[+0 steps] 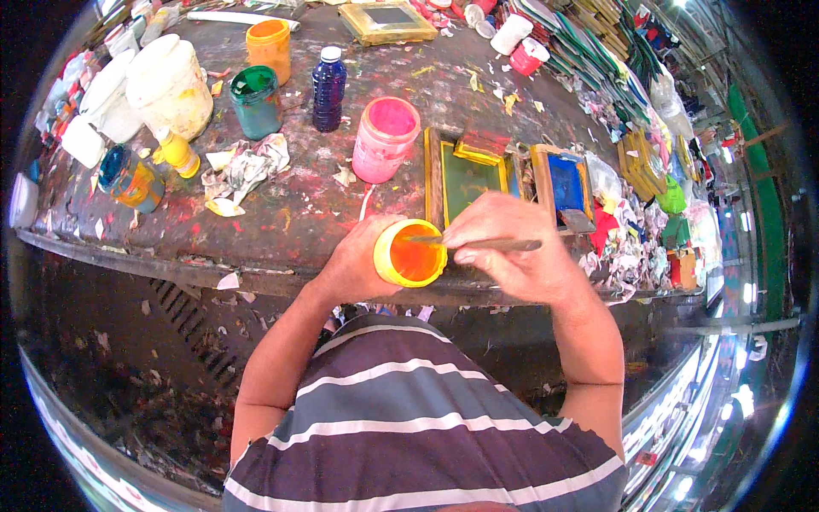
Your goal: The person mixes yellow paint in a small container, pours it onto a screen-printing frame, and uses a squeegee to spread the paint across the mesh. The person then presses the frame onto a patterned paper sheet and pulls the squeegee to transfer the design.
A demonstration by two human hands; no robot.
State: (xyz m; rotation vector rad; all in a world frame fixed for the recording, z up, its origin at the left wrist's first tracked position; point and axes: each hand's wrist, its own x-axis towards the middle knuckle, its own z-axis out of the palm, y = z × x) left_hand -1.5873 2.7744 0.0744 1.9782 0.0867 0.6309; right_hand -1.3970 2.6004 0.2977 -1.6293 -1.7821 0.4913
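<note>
My left hand (360, 263) is wrapped round a yellow-rimmed jar (381, 262) with orange paint (415, 258) inside, tilted so that its mouth faces me. In my right hand (510, 243) is a thin stick-like tool (512, 245), gripped between thumb and fingers. Its far end reaches over the rim into the jar; the tip is hard to make out against the paint. Just beyond the jar stands a pink paint tub (386, 145). Past my right hand lies a wooden-framed printing screen (471, 183) with green mesh, and beside it a smaller blue one (566, 186).
A paint-stained table (294, 222) spans the view. At left are a green paint jar (257, 107), an orange tub (269, 51), a dark blue bottle (328, 94), white buckets (171, 90) and a crumpled rag (252, 166). Scraps (636, 243) heap at right.
</note>
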